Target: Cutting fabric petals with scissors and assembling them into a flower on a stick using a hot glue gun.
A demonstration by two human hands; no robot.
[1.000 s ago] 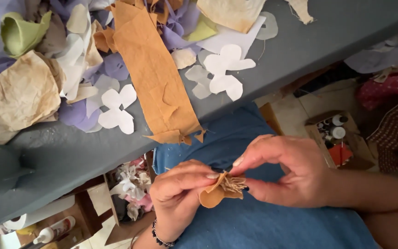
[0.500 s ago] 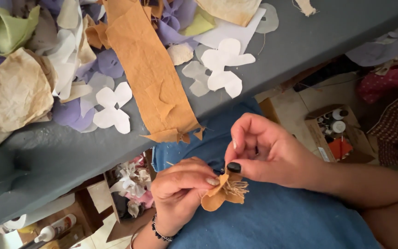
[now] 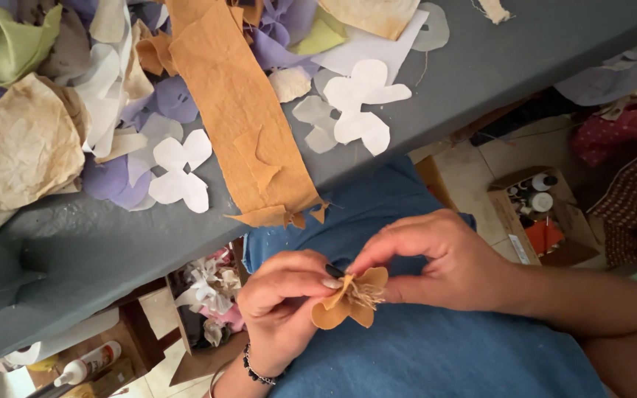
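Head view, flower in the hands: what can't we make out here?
- Orange fabric flower: its centre is covered by left hand and right hand fingertips.
- Bottles in the cardboard box: too small to identify.
- White bottle under the table: cut off by the shelf.

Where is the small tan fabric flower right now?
In the head view, the tan fabric flower sits low and central, pinched between the left hand and right hand, over the blue lap.

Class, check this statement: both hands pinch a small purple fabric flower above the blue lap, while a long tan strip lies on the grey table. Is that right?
Not quite: the head view shows the fabric flower is tan, not purple. The rest stands: the left hand and right hand both pinch it above the blue lap, and the long tan strip lies on the grey table.
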